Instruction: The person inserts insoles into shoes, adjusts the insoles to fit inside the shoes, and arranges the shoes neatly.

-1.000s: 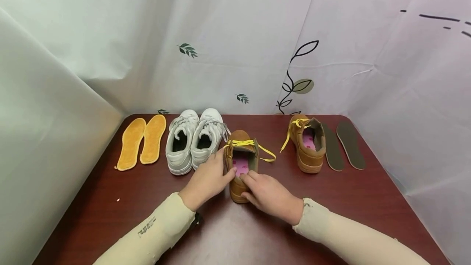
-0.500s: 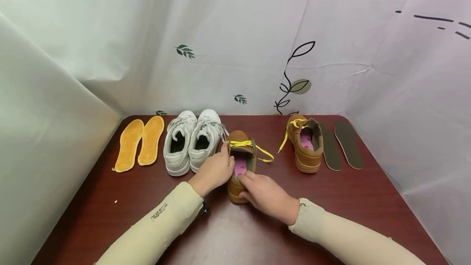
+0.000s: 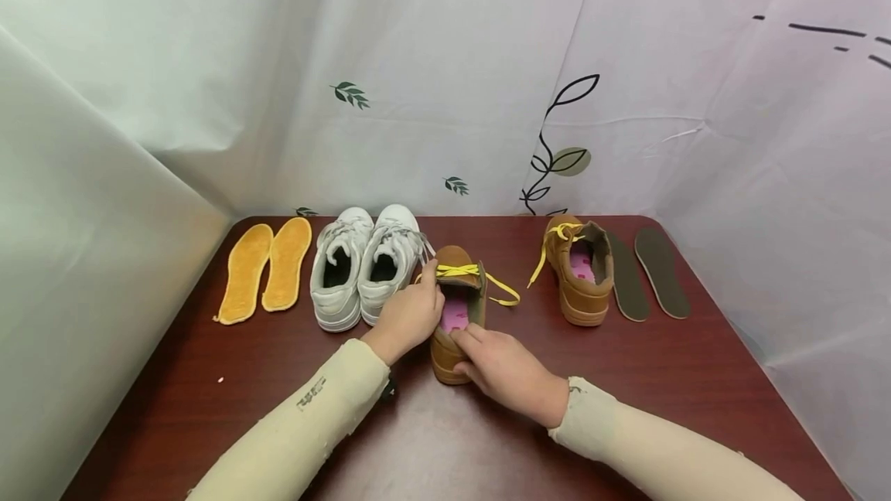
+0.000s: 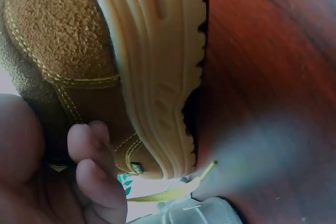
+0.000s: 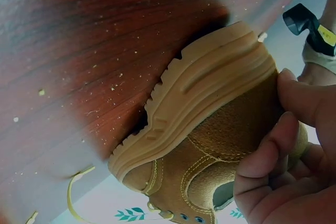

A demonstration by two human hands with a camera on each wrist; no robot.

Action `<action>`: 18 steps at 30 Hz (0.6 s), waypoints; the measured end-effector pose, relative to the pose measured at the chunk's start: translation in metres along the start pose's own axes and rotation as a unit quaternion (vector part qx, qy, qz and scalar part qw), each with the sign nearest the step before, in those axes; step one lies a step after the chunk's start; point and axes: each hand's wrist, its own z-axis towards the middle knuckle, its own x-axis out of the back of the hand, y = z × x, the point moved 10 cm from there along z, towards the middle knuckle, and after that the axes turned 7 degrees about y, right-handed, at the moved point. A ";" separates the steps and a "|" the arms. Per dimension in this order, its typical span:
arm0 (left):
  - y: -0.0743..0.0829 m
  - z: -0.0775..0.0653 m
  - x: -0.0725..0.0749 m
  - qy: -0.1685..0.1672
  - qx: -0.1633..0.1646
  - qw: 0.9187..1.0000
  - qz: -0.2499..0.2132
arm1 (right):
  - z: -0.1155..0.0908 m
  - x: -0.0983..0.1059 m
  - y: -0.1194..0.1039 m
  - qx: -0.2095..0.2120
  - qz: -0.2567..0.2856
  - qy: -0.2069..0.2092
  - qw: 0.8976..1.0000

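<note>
A brown suede shoe (image 3: 448,354) with yellow laces (image 3: 459,270) stands on the table, toe pointing away from me. Inside it lies a pink insole (image 3: 455,314). My right hand (image 3: 511,373) grips the heel rim, its thumb against the back of the shoe; the right wrist view shows the shoe's side (image 5: 231,124) beside the fingers. My left hand (image 3: 407,315) holds the left side of the opening near the laces. In the left wrist view, the fingertips (image 4: 86,142) press on the outer side, above the tan sole (image 4: 157,66).
A pair of white sneakers (image 3: 341,304) stands just left of the shoe, beside two orange insoles (image 3: 247,273). Another brown shoe (image 3: 585,300) with a pink insole is at the right, next to two dark insoles (image 3: 661,273). Curtains hang behind and at both sides.
My left hand has slid forward along the shoe's left side toward the laces, and its thumb has left the inside near the heel. The right hand and the shoe stay nearly in place.
</note>
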 end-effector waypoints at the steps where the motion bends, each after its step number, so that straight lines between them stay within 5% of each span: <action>1: -0.001 0.000 -0.001 0.000 0.001 1.000 -0.005 | 0.000 0.000 0.000 0.000 -0.001 0.001 1.000; 18: -0.003 -0.002 -0.003 0.001 -0.003 1.000 -0.027 | -0.001 0.001 0.003 0.013 -0.012 0.003 1.000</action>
